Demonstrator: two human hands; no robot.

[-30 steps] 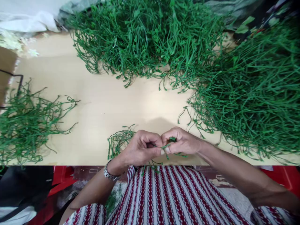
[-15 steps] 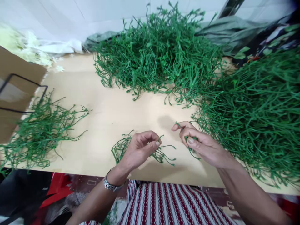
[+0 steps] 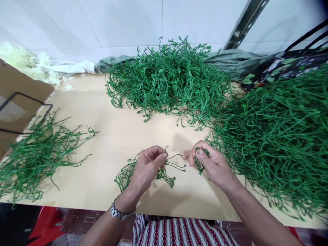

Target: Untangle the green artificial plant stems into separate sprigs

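Several thin green artificial stems [image 3: 166,176] are pinched in my left hand [image 3: 150,167], near the table's front edge. Their ends stick out on both sides of the fist, and one short tip rises above the thumb. My right hand [image 3: 211,162], a little to the right and apart from the left, is closed on a small clump of green pieces [image 3: 200,157] under the thumb. Its outer fingers are smeared by motion. Just beyond it lies the edge of a large heap of green stems [image 3: 279,136].
A second big heap of stems [image 3: 166,82] lies at the back against the wall. To the left is a looser pile [image 3: 43,157] beside a cardboard box [image 3: 23,92] with a black wire frame [image 3: 28,95]. Pale flowers [image 3: 28,65] stand behind the box.
My hands were together over the stems one second ago. Since then they have parted, my right hand going right with green pieces in it. The view has tilted up toward the wall.
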